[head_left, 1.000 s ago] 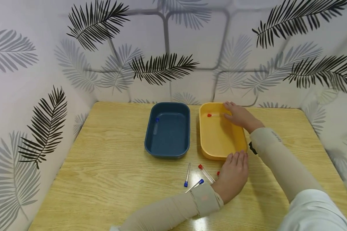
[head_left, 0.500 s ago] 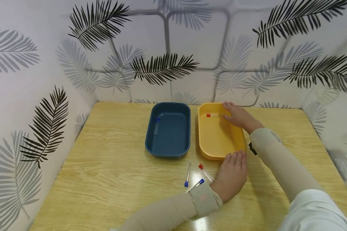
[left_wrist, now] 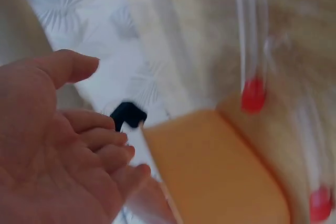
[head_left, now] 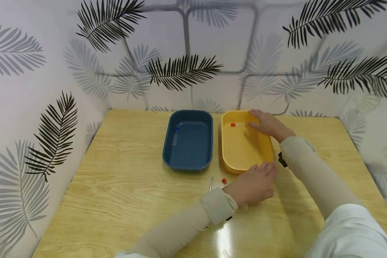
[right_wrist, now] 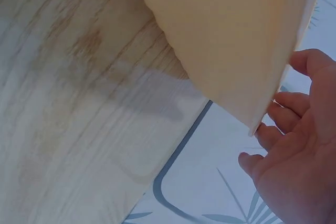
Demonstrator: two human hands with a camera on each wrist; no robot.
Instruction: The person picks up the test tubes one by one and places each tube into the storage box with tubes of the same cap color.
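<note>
All fingers (left_wrist: 105,137) are loosely spread, the yellow tray (head_left: 245,148) between: left hand (head_left: 254,183) beside it, right hand (head_left: 271,124) touching its rim.

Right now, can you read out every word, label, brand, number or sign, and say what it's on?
No text can be read.
Right cuff: one small grey mark, too blurred to read.
Blue tray, yellow tray: no lettering visible.

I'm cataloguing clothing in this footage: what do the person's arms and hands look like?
The left hand and right hand are ungloved. Beige sleeves cover both forearms; a white garment shows above the right one. A small black piece shows at each wrist.
</note>
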